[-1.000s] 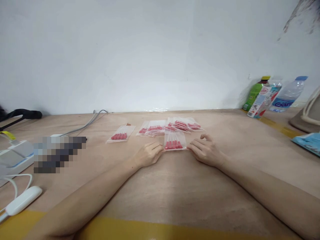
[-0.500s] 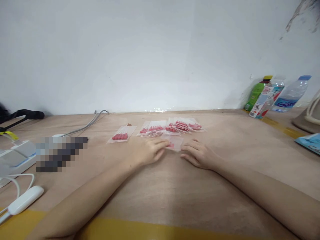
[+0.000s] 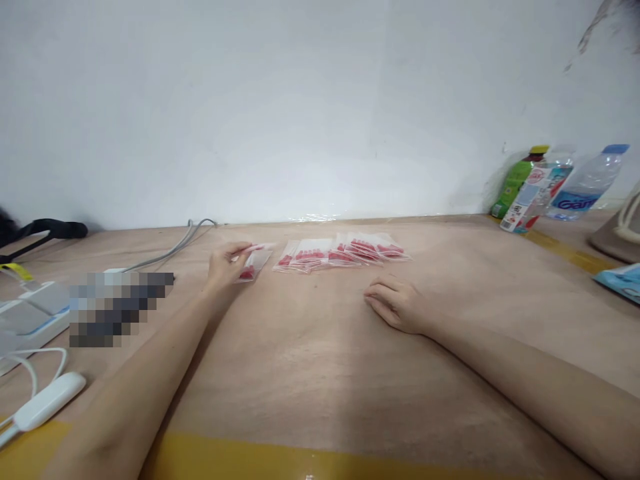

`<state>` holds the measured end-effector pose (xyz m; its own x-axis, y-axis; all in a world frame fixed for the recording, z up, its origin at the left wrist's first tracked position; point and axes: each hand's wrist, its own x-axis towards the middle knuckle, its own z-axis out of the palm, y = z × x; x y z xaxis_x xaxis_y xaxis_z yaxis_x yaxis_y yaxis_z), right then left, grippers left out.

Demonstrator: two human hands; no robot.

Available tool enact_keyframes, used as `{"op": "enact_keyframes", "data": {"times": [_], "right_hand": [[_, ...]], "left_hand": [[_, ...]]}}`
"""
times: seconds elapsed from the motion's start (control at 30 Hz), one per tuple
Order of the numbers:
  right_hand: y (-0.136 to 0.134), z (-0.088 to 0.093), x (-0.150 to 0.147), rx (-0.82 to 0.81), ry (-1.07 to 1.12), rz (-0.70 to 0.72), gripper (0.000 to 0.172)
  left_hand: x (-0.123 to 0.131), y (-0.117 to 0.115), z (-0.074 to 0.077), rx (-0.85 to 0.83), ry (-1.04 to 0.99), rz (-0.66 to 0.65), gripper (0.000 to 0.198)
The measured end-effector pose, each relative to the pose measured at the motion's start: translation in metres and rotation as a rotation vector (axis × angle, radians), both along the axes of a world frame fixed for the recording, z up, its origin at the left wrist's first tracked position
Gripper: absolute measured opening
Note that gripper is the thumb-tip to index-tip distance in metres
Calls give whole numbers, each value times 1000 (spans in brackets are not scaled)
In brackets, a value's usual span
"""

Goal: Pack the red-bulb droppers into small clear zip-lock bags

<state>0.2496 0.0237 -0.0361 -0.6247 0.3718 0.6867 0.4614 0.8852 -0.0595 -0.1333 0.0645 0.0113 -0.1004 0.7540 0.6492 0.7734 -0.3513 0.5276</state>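
My left hand (image 3: 226, 265) is pinched on a small clear plastic bag (image 3: 258, 247) with something red in it. It holds this bag just above a small pile of similar bags (image 3: 248, 272), which the hand partly hides. To the right, several more clear bags (image 3: 311, 255) with small red pieces inside lie overlapped in a row on the table. My right hand (image 3: 395, 305) rests on the table in front of that row, its fingers curled together with nothing seen in them.
Bottles (image 3: 583, 190) and a carton (image 3: 530, 199) stand at the back right, near a blue packet (image 3: 623, 281). On the left are a power strip (image 3: 37, 327), a grey cable (image 3: 173, 252), a white plug-like piece (image 3: 53, 401) and a blurred-out dark object (image 3: 120, 313). A white wall (image 3: 300, 113) bounds the back.
My left hand has carried the bag from the middle leftward to the left pile. The right hand has stayed nearly in place, its fingers drawn in more.
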Motion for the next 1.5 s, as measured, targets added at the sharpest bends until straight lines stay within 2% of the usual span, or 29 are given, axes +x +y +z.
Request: {"op": "enact_keyframes", "data": {"times": [0.1, 0.2, 0.3, 0.37, 0.5, 0.67, 0.83, 0.97, 1.03, 1.17, 1.3, 1.4, 1.5], "right_hand": [[1, -1, 1, -27, 4, 0, 10], [1, -1, 1, -65, 8, -14, 11], [0, 1, 0, -104, 7, -29, 11], [0, 2, -1, -124, 6, -37, 10], [1, 3, -2, -154, 0, -59, 10], [2, 3, -2, -143, -9, -61, 10], [4, 2, -3, -130, 31, -100, 12], [6, -1, -6, -135, 79, -124, 29], [7, -3, -9, -102, 76, -85, 32], [7, -4, -10, 65, 16, -3, 16], [3, 0, -5, 196, -84, 41, 17], [0, 3, 0, 169, -123, 22, 16], [0, 5, 4, 93, -112, -3, 13]], "left_hand": [[-12, -2, -10, -104, 142, -62, 29], [-9, -6, -7, -146, 275, -122, 31], [12, -9, -2, -96, 385, -162, 38], [32, -7, -4, -48, 434, -172, 41], [65, 2, -19, 24, 477, -192, 32], [78, 9, -31, 84, 437, -233, 20], [85, -13, -29, 102, 400, -362, 21], [102, -36, -24, 59, 439, -547, 16], [111, -43, -22, 37, 439, -629, 14], [124, -48, -22, -11, 394, -787, 15], [126, -50, -26, -29, 400, -851, 15], [124, -49, -27, 53, 509, -842, 15], [120, -47, -25, 262, 669, -794, 15]]}}
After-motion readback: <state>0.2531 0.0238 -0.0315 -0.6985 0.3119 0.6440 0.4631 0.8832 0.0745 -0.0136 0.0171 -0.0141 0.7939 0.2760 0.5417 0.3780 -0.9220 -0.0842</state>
